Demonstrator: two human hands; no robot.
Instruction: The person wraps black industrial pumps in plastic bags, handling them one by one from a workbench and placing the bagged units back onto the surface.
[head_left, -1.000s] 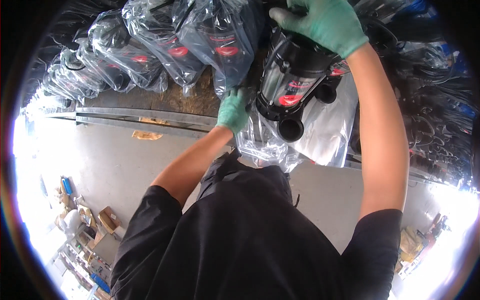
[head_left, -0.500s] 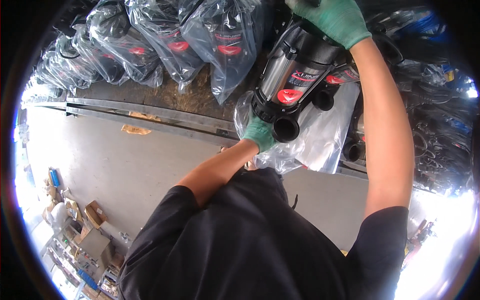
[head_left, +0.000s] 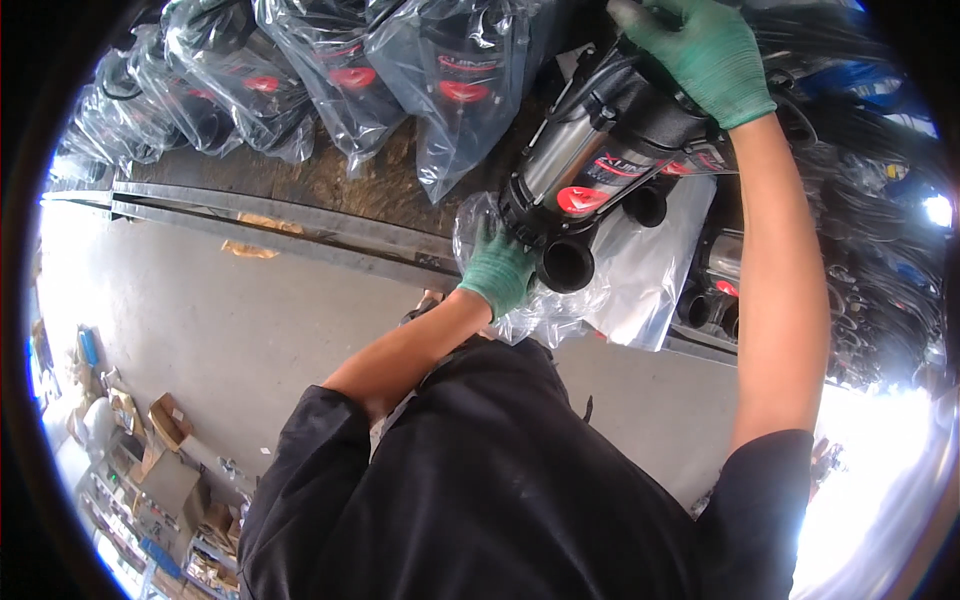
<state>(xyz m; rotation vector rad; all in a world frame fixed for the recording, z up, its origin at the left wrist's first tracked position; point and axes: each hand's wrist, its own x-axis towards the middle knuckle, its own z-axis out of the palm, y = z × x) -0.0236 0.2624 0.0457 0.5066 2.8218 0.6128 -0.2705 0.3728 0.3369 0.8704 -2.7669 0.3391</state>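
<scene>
The black-and-silver pump leans near the front edge of the desk, its long axis slanting from the right hand, fingers curled over its top, down-left to the left hand, fingers against its base; whether these grip, I cannot tell.

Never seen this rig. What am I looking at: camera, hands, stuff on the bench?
There's no robot here, just a person in green gloves. The one view comes from a fisheye camera worn on the head, looking down, so straight edges look bent.

The right hand holds the upper end of a black-and-silver cylindrical machine, which is tilted. The left hand is at its lower end; how firmly it grips isn't clear. Clear plastic lies beneath the machine.

To the left, similar units in clear bags line a brown surface with a metal edge rail.
</scene>
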